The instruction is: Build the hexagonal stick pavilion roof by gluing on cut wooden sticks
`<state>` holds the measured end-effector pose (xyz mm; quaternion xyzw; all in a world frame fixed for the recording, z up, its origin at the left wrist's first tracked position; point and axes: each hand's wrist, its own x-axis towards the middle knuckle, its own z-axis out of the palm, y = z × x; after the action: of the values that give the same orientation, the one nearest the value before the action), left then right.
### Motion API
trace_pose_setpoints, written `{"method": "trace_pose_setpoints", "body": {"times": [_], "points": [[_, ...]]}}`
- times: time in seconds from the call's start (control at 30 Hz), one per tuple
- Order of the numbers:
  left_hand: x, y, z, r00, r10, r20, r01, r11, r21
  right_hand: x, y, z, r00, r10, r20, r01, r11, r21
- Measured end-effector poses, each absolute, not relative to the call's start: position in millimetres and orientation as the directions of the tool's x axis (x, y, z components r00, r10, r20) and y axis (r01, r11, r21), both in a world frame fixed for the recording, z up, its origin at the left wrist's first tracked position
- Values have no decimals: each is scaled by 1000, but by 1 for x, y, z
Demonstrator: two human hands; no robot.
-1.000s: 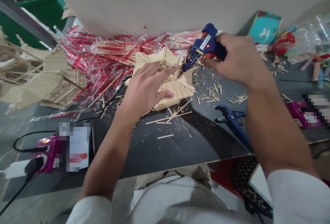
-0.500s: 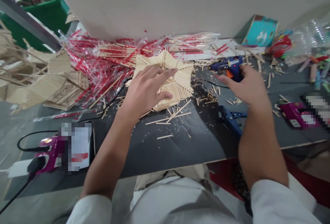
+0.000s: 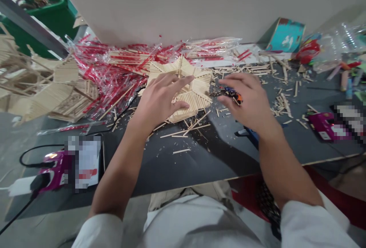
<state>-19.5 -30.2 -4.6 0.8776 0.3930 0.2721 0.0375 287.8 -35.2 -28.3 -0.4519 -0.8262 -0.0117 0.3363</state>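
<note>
A star-shaped piece built from rows of thin wooden sticks (image 3: 197, 96) lies on the dark table. My left hand (image 3: 160, 95) rests on its left side, with the index finger stretched across the top and the thumb spread apart. Just right of the piece is my right hand (image 3: 247, 101), its fingers and thumb apart and nothing held between them. Beneath and behind that hand lies the blue glue gun (image 3: 229, 91), mostly hidden. Blue-handled cutters (image 3: 251, 135) show partly below the right wrist.
Red-and-clear wrappers (image 3: 114, 61) with sticks are heaped along the back. A larger stick model (image 3: 37, 88) stands at left. Near the front left are a phone (image 3: 88, 160) and a purple box with plugs (image 3: 54, 168). Loose stick bits (image 3: 281, 105) litter the right side.
My right hand lowered the glue gun from above the star-shaped piece to the table at right and let it go, then moved back left towards the piece. My left hand stayed on the piece.
</note>
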Motion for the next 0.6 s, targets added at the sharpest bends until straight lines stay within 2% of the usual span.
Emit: {"method": "trace_pose_setpoints", "body": {"times": [0.1,0.23,0.6], "points": [[-19,-31,-3,537,718,444,676,-681,283,256,-41,-15,-510,670,539,695,690,-200],[-19,-31,-4,537,718,442,677,-680,281,242,-34,-18,-568,667,483,699,700,-146],[-20,-30,-4,539,718,440,671,-682,292,243,-32,-24,-617,609,498,626,764,-158]]}}
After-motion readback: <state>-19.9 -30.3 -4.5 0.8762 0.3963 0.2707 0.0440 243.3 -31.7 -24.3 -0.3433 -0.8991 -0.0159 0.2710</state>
